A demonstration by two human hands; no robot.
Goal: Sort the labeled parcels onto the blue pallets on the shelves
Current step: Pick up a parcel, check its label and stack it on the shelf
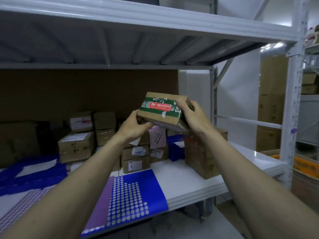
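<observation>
A small cardboard parcel with green tape and a red sticker is held up in front of the shelf, tilted toward me. My left hand grips its lower left corner. My right hand grips its right end, thumb on top. Below and behind it, stacked labeled parcels stand on the white shelf. A blue perforated pallet lies at the shelf's front edge. Another blue pallet sits behind the stack.
More cardboard parcels stand at the back left, with a tall brown box under my right wrist. Blue pallets cover the left of the shelf. A white upright post stands right. Orange crates and cartons lie beyond.
</observation>
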